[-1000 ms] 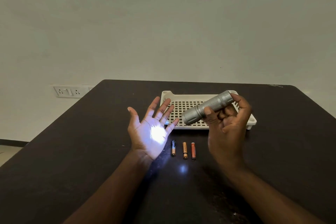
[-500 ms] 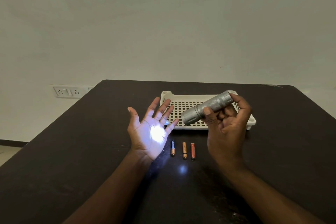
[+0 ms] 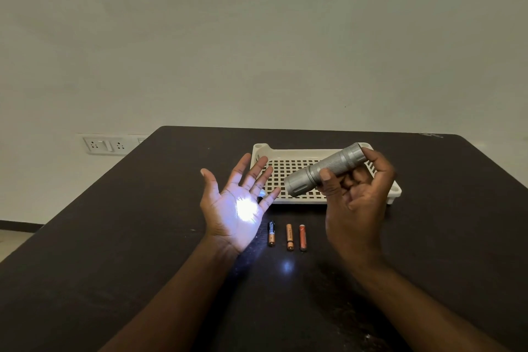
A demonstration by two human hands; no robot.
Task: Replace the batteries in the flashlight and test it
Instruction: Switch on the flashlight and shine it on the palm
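Your right hand (image 3: 357, 197) is clamped around a silver flashlight (image 3: 324, 170), thumb across the knurled barrel, fingers curled behind the tail end; the tool is held above the table, tilted, head lower and aimed left toward your other hand. Your left hand (image 3: 235, 208) is spread flat, palm up, fingers apart, gripping nothing; a bright white spot of light sits on the palm, so the flashlight is lit. Between your two wrists, three small batteries (image 3: 289, 236) lie side by side on the dark table (image 3: 114, 237), parallel, not touching: the left one black and copper, the middle one copper, the right one reddish orange. A faint bluish glint shows on the tabletop just below them. Beyond the hands, a white perforated tray (image 3: 283, 153) rests on the table; the flashlight hangs over its right half, apart from it. Far left, a white wall socket panel (image 3: 107, 144) sits on the pale wall behind the table edge
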